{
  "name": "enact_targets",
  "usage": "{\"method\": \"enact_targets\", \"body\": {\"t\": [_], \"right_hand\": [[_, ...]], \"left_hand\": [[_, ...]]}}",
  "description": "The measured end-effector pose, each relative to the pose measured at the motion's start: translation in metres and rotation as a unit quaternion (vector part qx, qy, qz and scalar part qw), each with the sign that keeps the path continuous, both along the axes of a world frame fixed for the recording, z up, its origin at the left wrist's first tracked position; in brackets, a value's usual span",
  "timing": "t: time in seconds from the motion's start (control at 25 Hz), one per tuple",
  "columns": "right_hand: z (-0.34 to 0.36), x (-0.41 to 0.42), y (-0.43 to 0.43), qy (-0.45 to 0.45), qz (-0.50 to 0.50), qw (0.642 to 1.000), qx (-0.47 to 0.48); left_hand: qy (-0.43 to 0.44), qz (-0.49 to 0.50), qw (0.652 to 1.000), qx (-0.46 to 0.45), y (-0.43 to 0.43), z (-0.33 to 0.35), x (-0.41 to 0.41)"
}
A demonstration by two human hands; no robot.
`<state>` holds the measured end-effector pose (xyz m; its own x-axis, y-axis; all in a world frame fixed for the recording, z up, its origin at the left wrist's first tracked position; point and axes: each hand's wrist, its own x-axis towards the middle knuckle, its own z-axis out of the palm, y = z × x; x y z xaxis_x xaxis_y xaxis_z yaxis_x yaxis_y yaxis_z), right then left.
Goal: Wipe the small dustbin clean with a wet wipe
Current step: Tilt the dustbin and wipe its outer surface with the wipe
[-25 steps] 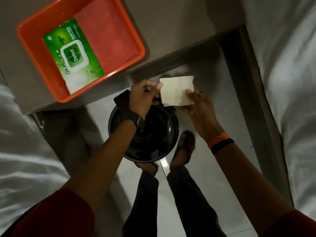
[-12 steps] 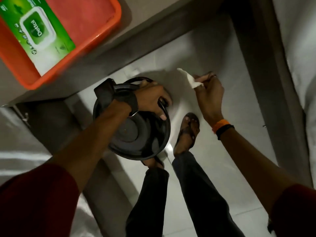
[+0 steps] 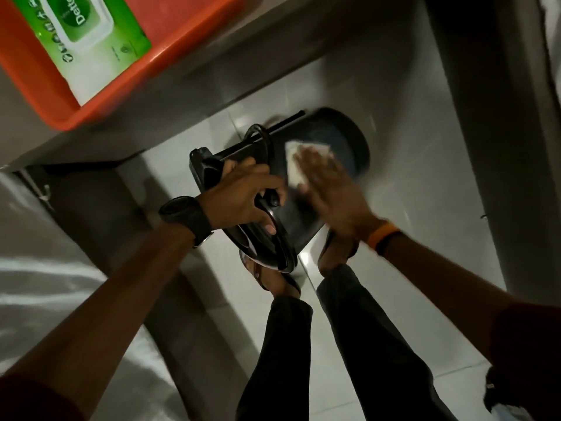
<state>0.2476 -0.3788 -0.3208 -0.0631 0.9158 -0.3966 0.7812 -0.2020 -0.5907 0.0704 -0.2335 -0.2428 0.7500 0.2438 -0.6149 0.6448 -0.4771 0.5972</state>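
The small black dustbin (image 3: 349, 132) is tipped on its side above the tiled floor, its base pointing away from me and its lid end toward my feet. My left hand (image 3: 243, 192) grips the bin at its lid rim and handle. My right hand (image 3: 331, 189) lies flat on the bin's side, pressing the white wet wipe (image 3: 299, 159) against it. The hand and wipe are motion-blurred. Part of the wipe is hidden under my fingers.
An orange tray (image 3: 170, 62) on the grey table at upper left holds a green wet-wipe pack (image 3: 79, 31). My sandalled feet (image 3: 273, 278) stand just below the bin. White bedding lies at the left, a dark frame post at the right.
The bin went from upright to tipped on its side in my left hand. My right hand brought the wipe from the air down onto the bin's side.
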Motion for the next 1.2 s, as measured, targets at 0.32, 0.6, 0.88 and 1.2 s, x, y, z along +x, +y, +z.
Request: {"method": "enact_targets", "body": {"t": [0.32, 0.6, 0.88, 1.2], "right_hand": [[-0.007, -0.018, 0.026, 0.068, 0.009, 0.997, 0.021], [-0.036, 0.044, 0.079, -0.053, -0.097, 0.985, -0.132], [-0.044, 0.054, 0.08, -0.058, -0.077, 0.985, -0.147], [0.007, -0.012, -0.004, 0.1, 0.106, 0.988, 0.044]], "left_hand": [[-0.041, -0.001, 0.999, 0.033, -0.004, -0.009, -0.014], [-0.038, -0.01, 0.999, 0.023, -0.007, -0.012, -0.015], [-0.03, -0.047, 0.998, 0.028, -0.006, -0.008, -0.008], [-0.049, 0.045, 0.998, -0.015, -0.005, -0.002, -0.006]]}}
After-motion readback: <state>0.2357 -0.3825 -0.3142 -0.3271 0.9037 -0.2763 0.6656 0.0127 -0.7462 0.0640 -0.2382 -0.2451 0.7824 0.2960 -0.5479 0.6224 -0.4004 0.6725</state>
